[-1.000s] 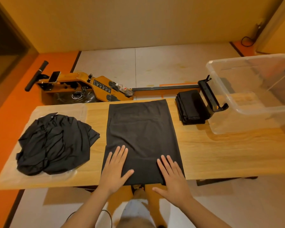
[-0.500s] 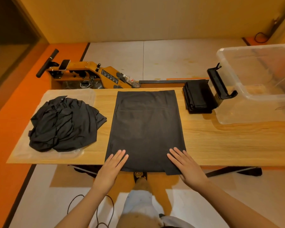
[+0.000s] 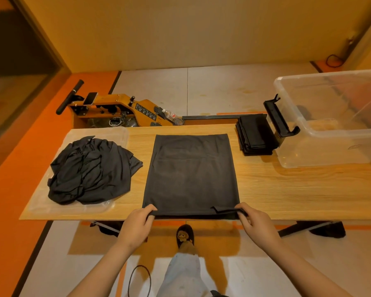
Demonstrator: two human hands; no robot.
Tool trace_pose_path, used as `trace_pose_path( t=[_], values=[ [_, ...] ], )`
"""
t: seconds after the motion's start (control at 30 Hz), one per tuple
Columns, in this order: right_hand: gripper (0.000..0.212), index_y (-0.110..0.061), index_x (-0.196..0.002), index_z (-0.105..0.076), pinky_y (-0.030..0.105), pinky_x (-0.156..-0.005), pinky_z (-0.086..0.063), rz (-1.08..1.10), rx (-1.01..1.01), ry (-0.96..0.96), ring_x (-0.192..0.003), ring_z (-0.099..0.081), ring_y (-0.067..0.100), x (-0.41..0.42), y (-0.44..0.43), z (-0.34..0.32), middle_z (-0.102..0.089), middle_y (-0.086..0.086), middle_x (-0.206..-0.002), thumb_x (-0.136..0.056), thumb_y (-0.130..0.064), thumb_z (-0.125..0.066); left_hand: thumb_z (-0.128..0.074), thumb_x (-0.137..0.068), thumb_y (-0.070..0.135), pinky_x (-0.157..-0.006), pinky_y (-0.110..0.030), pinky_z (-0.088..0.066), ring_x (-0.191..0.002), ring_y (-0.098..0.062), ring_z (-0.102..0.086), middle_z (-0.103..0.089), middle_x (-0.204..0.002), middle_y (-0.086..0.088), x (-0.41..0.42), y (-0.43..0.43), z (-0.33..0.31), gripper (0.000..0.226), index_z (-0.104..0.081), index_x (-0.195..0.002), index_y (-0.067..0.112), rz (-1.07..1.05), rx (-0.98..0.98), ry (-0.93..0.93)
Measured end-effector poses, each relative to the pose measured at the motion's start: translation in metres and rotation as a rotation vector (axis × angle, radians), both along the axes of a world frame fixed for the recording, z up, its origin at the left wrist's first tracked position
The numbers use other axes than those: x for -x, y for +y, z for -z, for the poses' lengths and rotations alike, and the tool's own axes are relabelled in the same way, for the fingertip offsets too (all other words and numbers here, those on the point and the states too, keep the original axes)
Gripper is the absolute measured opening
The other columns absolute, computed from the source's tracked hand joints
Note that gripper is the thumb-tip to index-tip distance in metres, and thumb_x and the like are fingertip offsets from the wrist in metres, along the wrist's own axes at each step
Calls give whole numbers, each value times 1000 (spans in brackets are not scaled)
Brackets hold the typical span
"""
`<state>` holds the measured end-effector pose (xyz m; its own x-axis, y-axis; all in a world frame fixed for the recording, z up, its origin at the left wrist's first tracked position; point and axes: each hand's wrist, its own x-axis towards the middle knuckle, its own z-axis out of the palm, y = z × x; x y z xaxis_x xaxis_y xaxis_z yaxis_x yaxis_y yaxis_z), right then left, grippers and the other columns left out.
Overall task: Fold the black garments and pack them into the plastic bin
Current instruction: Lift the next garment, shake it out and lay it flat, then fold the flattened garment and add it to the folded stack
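Pale trousers [image 3: 183, 275], dark slipper [image 3: 184, 233]

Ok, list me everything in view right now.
table: one, light wood, across the middle
flat garment: one, black, centre of table
pile: one heap of garments, black, on the tray
tray: one, clear, table's left end
stack: one, black, folded, beside the bin
bin: one, clear, table's right end, looks empty
latch: one, black, bin's left wall
rower: one, orange, floor behind table
bottle: one, clear, on rower
left hand: pinches flat garment's near left corner
right hand: pinches its near right corner
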<state>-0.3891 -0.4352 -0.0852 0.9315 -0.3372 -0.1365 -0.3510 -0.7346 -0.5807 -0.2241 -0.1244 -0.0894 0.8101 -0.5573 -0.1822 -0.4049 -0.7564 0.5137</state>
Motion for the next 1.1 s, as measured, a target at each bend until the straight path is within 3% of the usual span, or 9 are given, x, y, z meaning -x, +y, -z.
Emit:
trace_pose_path(
  t=[0.07,0.17,0.33,0.43,0.5,0.67,0.83,0.97,1.1],
  values=[
    [15,-31,-105,-56,26,-60,-48,30,-59,-8,-65,-59,7,-2,-3,-2,-65,-8,-77,-97,-20,-53,-49,-99,22,-64,-31,-46,-72,-7,-58,-62,-76,6,-8,-2,-7,14,-54,-91,34,-6,23,84],
    [17,-32,-100,-57,31,-62,-52,99,-135,-29,-67,-62,8,-11,-8,-5,-65,-8,-77,-95,-16,-56,-51,-98,22,-67,-35,-47,-72,-8,-58,-62,-76,2,-26,-6,-20,18,-57,-83,27,-23,73,138],
    [15,-27,-98,-65,31,-68,-55,191,-251,-156,-83,-62,1,-61,-30,-18,-68,-15,-85,-93,-16,-57,-54,-98,20,-60,-20,-34,-71,-2,-57,-60,-69,15,-86,-38,-55,26,-56,-71,24,-77,171,205],
    [12,-24,-95,-65,32,-71,-53,283,-298,-223,-82,-62,4,-114,-49,-34,-67,-11,-85,-94,-16,-56,-55,-97,22,-64,-16,-41,-74,0,-61,-66,-72,14,-146,-70,-72,27,-63,-72,22,-102,251,311],
    [8,-22,-97,-63,32,-74,-51,360,-339,-223,-87,-62,10,-153,-62,-37,-66,-8,-88,-95,-19,-56,-56,-97,24,-69,-21,-44,-78,-3,-64,-68,-77,9,-187,-95,-71,24,-67,-76,18,-130,287,394],
    [53,-13,-130,-45,28,-80,-41,571,-496,32,-100,-53,14,-226,-82,-15,-54,-4,-109,-87,-33,-69,-63,-90,39,-88,-31,-45,-103,-13,-57,-64,-108,3,-257,-130,-25,27,-68,-105,17,-260,238,608],
    [39,-16,-123,-53,30,-70,-41,637,-243,91,-100,-61,26,-242,-86,11,-65,7,-112,-88,-26,-67,-66,-90,16,-94,-44,-51,-102,-25,-65,-69,-106,-9,-268,-123,7,13,-68,-102,12,-412,371,690],
    [22,-18,-116,-56,33,-64,-47,671,-106,60,-76,-59,20,-243,-84,13,-65,2,-92,-95,-23,-57,-57,-96,21,-99,-45,-47,-114,-25,-57,-64,-116,-7,-270,-124,14,15,-65,-108,16,-327,243,526],
    [18,-19,-114,-54,34,-62,-47,691,10,-36,-72,-60,22,-244,-85,8,-63,-1,-84,-96,-21,-53,-52,-99,22,-91,-34,-45,-108,-19,-55,-61,-114,-3,-277,-134,7,22,-58,-117,12,-281,220,382]
  ],
)
